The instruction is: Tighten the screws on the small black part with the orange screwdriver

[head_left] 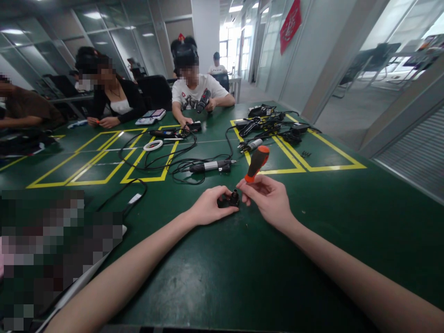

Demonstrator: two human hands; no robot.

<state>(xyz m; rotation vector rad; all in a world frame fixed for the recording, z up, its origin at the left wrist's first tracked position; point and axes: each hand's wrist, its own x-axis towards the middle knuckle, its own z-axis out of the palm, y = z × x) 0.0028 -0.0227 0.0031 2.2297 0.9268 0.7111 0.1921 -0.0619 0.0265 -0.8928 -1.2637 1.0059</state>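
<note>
Inward of the desk's (208, 291) near edge, a black part (234, 198) is pinched by the curled left hand (210, 206), a screwdriver (257, 163), presumably light, stiff, best handle-gripped, by the right hand (272, 199).

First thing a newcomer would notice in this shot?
Probably the orange-and-black screwdriver, its handle upright in the right hand, just right of centre. Next, the yellow tape outlines across the green tabletop, with black cables and tools lying in and around them. Beyond, a red hanging stands out on the pale wall, top right of centre.
</note>
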